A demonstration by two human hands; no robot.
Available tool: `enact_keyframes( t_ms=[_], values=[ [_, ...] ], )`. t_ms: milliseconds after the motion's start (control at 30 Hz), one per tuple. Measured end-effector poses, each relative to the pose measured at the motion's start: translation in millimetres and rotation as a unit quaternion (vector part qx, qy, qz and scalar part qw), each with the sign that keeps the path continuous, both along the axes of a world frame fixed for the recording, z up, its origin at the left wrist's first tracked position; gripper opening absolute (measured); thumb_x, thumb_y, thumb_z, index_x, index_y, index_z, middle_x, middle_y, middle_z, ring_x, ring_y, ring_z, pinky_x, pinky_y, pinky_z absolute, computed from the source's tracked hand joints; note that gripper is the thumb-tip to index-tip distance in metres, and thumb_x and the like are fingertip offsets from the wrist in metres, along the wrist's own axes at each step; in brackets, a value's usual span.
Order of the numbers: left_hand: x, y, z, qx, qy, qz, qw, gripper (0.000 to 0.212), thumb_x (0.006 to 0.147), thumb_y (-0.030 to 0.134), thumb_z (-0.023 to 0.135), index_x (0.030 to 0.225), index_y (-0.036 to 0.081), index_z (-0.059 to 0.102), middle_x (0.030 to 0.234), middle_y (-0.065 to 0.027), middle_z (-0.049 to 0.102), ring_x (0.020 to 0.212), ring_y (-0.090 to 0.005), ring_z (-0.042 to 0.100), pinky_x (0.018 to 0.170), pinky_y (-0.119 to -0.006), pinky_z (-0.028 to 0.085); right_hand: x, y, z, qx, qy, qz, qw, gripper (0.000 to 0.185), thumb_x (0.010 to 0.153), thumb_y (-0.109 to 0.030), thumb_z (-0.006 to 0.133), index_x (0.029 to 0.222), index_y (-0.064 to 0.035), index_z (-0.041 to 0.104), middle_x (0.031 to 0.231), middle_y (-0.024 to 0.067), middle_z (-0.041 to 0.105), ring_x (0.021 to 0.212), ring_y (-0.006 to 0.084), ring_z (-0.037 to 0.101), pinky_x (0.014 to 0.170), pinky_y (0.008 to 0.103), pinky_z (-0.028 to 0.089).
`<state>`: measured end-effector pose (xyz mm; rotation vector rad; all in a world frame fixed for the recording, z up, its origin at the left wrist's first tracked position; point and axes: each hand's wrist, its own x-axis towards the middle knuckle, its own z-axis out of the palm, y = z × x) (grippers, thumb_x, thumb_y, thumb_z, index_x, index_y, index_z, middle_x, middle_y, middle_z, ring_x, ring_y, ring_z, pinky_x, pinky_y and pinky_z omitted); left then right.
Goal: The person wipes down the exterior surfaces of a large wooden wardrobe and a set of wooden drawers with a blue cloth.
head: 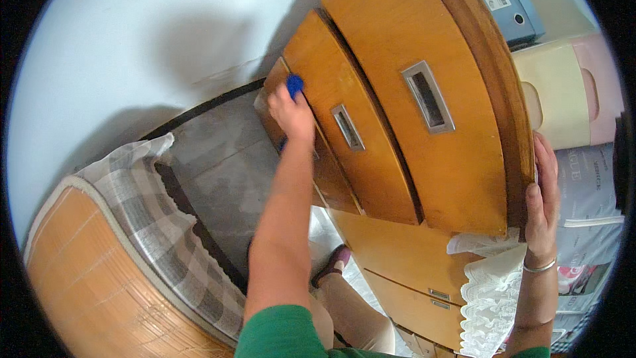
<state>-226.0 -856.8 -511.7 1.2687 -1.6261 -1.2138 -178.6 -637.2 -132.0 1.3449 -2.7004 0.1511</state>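
Observation:
My left hand (290, 112) reaches down to the lower drawers of a wooden cabinet and grips a blue scrubber or cloth (295, 85). The blue thing is against the top edge of the lowest visible drawer front (325, 164). Above it are a middle drawer front (318, 67) and a larger upper drawer front (392, 25), each with a recessed metal handle. My right hand (544, 194), with a metal bracelet at the wrist, rests on the edge of the cabinet top (514, 124); its palm is hidden.
A bed with a woven mat (99, 268) and a checked cloth (154, 219) lies at the lower left. Grey tiled floor (223, 154) shows between bed and cabinet. White lace (489, 298) hangs at the cabinet's corner. A blue file box (507, 5) and plastic drawers (551, 94) stand at the right.

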Motion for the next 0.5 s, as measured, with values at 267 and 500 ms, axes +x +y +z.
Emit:
enact_keyframes(
  t_ms=[267, 500],
  values=[
    [-17.5, -53.8, -46.3, -0.038, 0.036, -0.016, 0.998, 0.031, 0.081, 0.017, 0.054, 0.105, -0.001, 0.049, 0.098, -0.0224, 0.052, 0.092, -0.0389, 0.048, 0.08, -0.044, 0.038, -3.8, 0.2, 1.5, 0.006, 0.01, 0.005, 1.0, 0.054, 0.088, -0.036, 0.04, 0.126, 0.003, 0.038, 0.131, 0.0204, 0.034, 0.124, 0.029, 0.031, 0.102, 0.0374, 0.021],
    [52.7, 98.2, -75.1, 0.119, -0.018, -0.124, 0.985, 0.038, 0.082, 0.023, 0.053, 0.109, -0.003, 0.048, 0.118, -0.0234, 0.045, 0.108, -0.0399, 0.041, 0.092, -0.042, 0.033, -4.9, 0.9, 1.5, 0.009, 0.013, -0.011, 1.0, 0.054, 0.088, -0.035, 0.039, 0.126, 0.0037, 0.038, 0.131, 0.0195, 0.034, 0.124, 0.0291, 0.03, 0.103, 0.0368, 0.02]
  ],
)
